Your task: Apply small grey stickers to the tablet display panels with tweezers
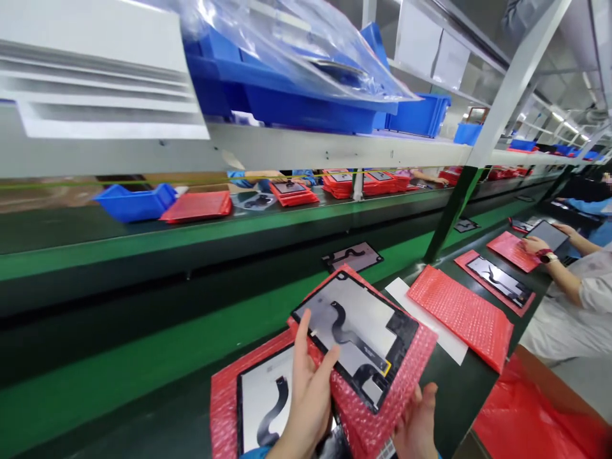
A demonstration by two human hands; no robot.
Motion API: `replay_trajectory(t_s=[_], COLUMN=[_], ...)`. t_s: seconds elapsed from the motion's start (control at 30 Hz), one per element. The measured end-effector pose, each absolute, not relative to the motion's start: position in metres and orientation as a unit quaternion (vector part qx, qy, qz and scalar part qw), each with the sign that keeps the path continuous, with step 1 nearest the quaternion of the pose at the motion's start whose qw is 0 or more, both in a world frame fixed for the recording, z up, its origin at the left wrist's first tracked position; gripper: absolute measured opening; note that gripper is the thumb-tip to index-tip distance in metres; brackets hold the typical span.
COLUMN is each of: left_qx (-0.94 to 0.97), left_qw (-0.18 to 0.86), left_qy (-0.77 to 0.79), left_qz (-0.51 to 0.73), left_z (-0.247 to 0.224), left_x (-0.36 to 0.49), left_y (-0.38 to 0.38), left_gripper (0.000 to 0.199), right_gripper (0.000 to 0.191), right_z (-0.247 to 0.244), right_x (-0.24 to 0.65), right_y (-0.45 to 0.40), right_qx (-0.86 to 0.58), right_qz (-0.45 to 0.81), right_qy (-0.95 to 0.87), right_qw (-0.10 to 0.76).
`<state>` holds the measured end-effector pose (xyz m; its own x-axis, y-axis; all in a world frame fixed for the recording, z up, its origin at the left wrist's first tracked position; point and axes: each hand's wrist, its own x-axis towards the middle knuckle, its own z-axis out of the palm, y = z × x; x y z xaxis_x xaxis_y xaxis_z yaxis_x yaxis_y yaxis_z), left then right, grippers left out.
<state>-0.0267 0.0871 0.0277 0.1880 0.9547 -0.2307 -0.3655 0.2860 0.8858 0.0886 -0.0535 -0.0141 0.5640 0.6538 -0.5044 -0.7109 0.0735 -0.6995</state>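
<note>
A tablet screen panel (354,325), its grey back up with a dark ribbon cable, lies tilted on a red bubble-wrap bag (415,366). My left hand (306,389) grips the panel and bag along the left edge, thumb over the panel's face, other fingers partly hidden. At the lower right, my right hand (417,417) holds the bag's edge, its fingers partly behind the wrap. Beneath my left hand, another screen panel (262,395) with a curved cable rests on red bubble wrap (222,408); my wrist and the raised panel cover part of it.
Red bubble bags (461,312) are stacked on a white sheet to the right. A loose panel (354,256) lies on the green conveyor. Overhead runs a shelf with blue bins (310,108); a post (454,210) stands right. A co-worker's hands (538,247) hold a panel.
</note>
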Motion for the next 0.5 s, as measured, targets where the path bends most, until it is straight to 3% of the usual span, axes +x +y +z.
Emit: replay_trajectory(t_s=[0.07,0.2,0.33,0.5], left_qx=[0.381,0.442,0.481,0.544], left_qw=[0.687,0.696,0.714,0.575], left_qy=[0.408,0.394,0.389,0.545], left_qz=[0.466,0.406,0.329,0.276], left_z=[0.015,-0.008,-0.023,-0.037], left_x=[-0.023,-0.014,-0.001,0.012], left_y=[0.079,0.077,0.135,0.268], left_gripper=[0.088,0.097,0.117,0.057], right_gripper=[0.077,0.081,0.059,0.035], right_z=[-0.001,0.027,0.046,0.093], right_x=[0.085,0.109,0.178,0.317], right_y=[-0.035,-0.012,-0.026,-0.070], right_qx=[-0.516,-0.548,-0.562,-0.607], right_qz=[0.406,0.326,0.271,0.168], right_qy=[0.024,0.033,0.030,-0.004], right_qw=[0.754,0.769,0.781,0.777])
